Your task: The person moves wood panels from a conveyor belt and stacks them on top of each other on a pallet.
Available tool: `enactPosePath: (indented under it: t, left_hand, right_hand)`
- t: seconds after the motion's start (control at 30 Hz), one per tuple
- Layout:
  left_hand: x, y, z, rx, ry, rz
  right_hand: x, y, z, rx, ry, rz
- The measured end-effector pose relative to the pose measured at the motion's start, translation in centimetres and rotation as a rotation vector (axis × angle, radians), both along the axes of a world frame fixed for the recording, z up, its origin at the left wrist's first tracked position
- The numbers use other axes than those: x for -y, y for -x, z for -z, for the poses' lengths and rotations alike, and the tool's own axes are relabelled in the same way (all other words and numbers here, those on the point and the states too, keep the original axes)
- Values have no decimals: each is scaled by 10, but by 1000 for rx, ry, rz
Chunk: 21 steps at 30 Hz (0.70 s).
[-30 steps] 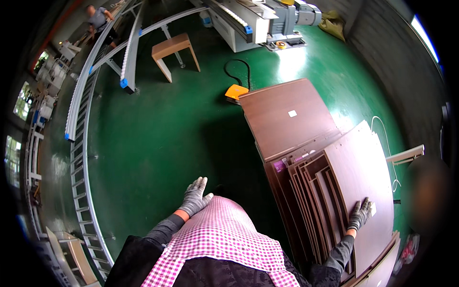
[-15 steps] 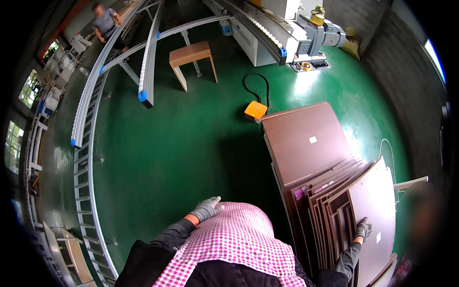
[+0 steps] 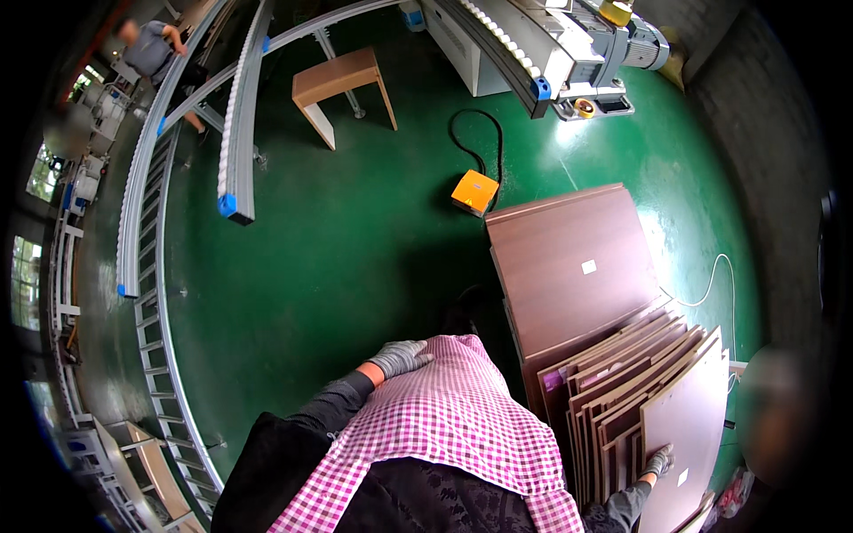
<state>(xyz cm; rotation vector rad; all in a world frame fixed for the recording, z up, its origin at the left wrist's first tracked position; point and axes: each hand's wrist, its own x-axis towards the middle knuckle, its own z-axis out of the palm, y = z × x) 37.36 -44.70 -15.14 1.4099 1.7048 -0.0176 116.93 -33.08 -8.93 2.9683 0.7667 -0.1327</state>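
Note:
My left hand (image 3: 402, 358), in a grey glove, rests with outstretched fingers against the pink checked apron (image 3: 444, 413) and holds nothing. At the lower right my gloved right hand (image 3: 657, 462) lies with its fingers on the broad face of a brown panel (image 3: 684, 417), near that panel's left edge. This panel is the outermost of several brown panels (image 3: 613, 364) leaning on edge in a row. Beyond them a larger brown board (image 3: 569, 266) with a small white label lies tilted on the stack.
An orange box (image 3: 474, 192) with a black cable sits on the green floor beyond the stack. Farther off stand a brown bench-shaped piece (image 3: 336, 78), roller rails (image 3: 238, 133) and a machine with a motor (image 3: 644, 46). Another person (image 3: 151, 49) is at the far left.
The view has shifted a little. My right hand sits lower and slightly left in the picture, still on the outer panel. My left hand stays on the apron. A dark shoe now shows beyond the apron.

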Motion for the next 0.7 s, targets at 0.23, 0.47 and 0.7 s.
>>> enactPosePath:
  t: [0.23, 0.47, 0.7]
  left_hand:
    - [-132, 39, -22, 8, 19, 63]
    - [-199, 53, -14, 183, -15, 64]
    - [-245, 77, -43, 114, 96, -69]
  right_hand:
    - [-71, 135, -32, 121, -48, 294]
    - [-50, 137, -35, 229, -193, 92]
    - [-53, 143, -35, 127, -246, 141]
